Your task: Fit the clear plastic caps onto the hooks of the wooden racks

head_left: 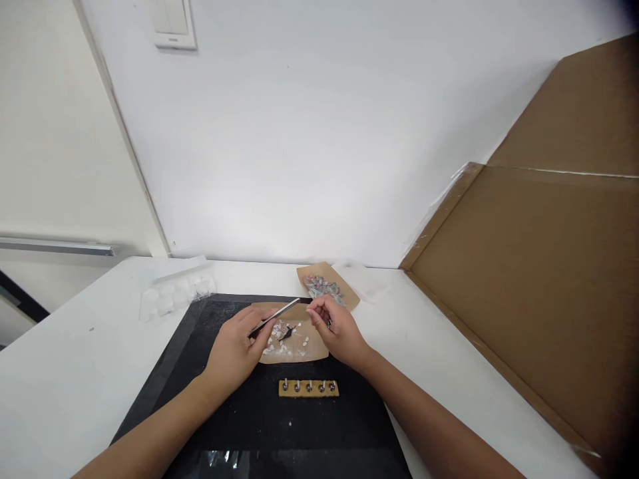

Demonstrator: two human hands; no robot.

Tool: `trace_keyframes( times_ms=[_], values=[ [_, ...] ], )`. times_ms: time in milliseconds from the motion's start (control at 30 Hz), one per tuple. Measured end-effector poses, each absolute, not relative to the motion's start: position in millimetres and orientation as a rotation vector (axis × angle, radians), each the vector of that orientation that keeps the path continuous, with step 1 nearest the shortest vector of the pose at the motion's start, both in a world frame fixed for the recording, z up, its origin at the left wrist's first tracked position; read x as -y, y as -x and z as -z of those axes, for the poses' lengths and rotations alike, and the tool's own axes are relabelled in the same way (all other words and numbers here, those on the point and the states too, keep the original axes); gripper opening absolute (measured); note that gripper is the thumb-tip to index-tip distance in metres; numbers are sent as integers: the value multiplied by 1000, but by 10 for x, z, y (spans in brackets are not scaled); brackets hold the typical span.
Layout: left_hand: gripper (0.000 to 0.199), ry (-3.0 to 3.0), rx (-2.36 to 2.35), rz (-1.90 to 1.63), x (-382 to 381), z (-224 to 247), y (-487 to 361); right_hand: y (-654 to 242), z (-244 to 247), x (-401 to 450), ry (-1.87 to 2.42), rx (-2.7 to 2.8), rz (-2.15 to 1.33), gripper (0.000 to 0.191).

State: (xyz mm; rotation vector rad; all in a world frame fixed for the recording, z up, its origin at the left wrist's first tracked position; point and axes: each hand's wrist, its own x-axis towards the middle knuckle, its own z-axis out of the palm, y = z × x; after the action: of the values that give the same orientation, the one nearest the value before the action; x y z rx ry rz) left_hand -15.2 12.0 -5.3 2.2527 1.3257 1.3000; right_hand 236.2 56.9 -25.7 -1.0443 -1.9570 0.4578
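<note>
My left hand [234,346] is closed around slim metal tweezers [287,309], whose tip points up and right toward my other hand. My right hand [342,332] is pinched just beyond that tip; anything between its fingers is too small to make out. Beneath both hands lies a brown paper sheet [299,356] scattered with small white pieces [305,342] and a dark scrap [288,333]. Nearer to me, a yellowish strip [303,392] holds several round metal parts in a row, with short white pins standing up from them.
A black mat [239,412] covers the middle of the white table [64,352]. Clear plastic trays [174,293] sit at the back left. Behind my right hand is another brown paper [348,296] with small colourful packets [324,286]. Cardboard panels [529,266] stand on the right.
</note>
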Motion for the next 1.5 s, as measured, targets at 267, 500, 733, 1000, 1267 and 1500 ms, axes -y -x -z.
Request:
trace_keyframes(
  times_ms=[267,500,733,1000,1267,1500],
  values=[
    [25,-2089,-1310,-1155,-98,14,149,-2327,164,-492,935,1914,-327,16],
    [34,-1828,-1140,-1028,-32,26,87,-2206,147,-359,847,1960,-91,11],
    [43,-1579,-994,-970,24,38,34,-2179,158,-328,908,1871,114,12],
    [49,-1574,-1105,-937,69,11,-10,-2163,162,-350,931,1899,-14,11],
    [51,-1622,-1164,-910,72,26,12,-2191,164,-363,866,1946,-92,8],
    [45,-1735,-1157,-937,78,-14,-1,-2140,140,-297,971,1982,90,15]
  ],
)
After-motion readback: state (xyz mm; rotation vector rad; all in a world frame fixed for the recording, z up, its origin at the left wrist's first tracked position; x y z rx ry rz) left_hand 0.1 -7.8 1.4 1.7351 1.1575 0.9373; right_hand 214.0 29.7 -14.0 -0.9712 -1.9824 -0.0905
